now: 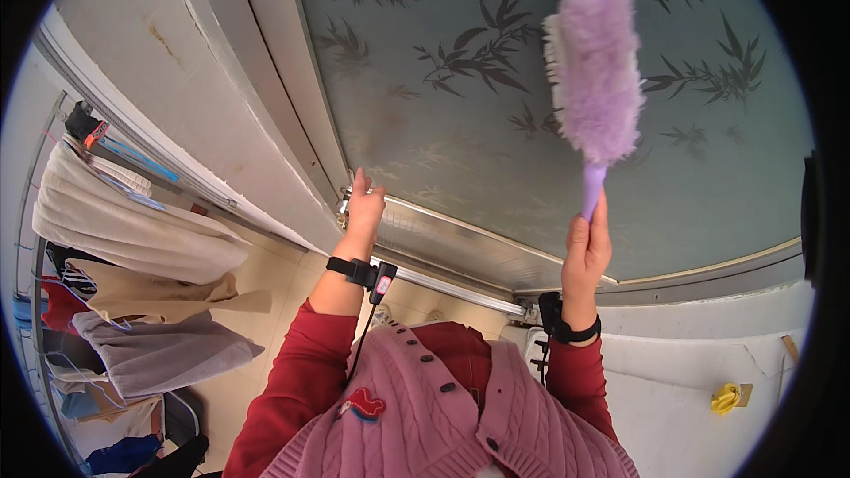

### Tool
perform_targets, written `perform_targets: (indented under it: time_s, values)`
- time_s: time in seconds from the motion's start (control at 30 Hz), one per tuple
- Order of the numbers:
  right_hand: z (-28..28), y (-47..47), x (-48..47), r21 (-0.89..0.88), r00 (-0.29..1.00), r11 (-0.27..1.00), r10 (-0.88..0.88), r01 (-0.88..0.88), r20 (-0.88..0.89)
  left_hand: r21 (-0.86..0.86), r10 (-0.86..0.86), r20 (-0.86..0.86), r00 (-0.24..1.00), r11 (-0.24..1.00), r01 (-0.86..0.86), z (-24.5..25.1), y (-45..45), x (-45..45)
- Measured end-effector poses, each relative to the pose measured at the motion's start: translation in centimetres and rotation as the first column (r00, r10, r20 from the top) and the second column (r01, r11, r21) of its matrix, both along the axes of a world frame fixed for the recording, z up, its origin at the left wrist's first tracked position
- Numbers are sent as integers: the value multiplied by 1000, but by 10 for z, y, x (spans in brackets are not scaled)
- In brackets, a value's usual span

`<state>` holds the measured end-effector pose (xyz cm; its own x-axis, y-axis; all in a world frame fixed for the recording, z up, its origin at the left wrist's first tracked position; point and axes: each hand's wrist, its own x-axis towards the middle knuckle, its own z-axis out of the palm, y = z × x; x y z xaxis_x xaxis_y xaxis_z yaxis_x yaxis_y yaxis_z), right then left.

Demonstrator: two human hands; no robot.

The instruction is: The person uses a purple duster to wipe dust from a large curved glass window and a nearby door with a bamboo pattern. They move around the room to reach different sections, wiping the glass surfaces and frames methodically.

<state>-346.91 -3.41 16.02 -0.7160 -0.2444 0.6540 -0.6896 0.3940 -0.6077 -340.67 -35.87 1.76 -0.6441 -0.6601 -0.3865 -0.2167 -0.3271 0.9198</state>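
My right hand grips the light purple plastic handle of a fluffy duster. The duster's purple and white head points up in front of a frosted glass door panel with a dark bamboo-leaf pattern. I cannot tell whether the head touches the glass. My left hand is at the panel's lower left corner, beside a metal door handle or lock. One finger points up and the others look curled; whether they hold the metal part is hidden.
On the left, towels and clothes hang from a rack. A pale door frame or wall edge runs beside the glass. A metal track crosses the tiled floor below. A yellow object is on the white wall at right.
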Motion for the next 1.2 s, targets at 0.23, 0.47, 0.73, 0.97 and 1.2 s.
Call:
perform_targets:
  time_s: [0.23,0.47,0.73,0.97,1.2]
  values:
    - [-75,28,3,709,979,683,50,-177,196,216,-90,-96,991,970,109,9,19,-5]
    - [0,103,-19,283,998,957,-57,63,-30,182,-70,-52,996,980,78,6,32,-16]
    - [-14,128,-29,243,993,963,-111,117,-38,326,-64,-154,986,938,112,35,87,-36]
    - [-63,170,-24,770,990,637,-122,22,72,330,-27,-216,976,939,99,62,110,-34]
    - [-8,224,-35,-117,974,969,-207,217,94,329,-13,-294,956,937,114,91,141,-33]
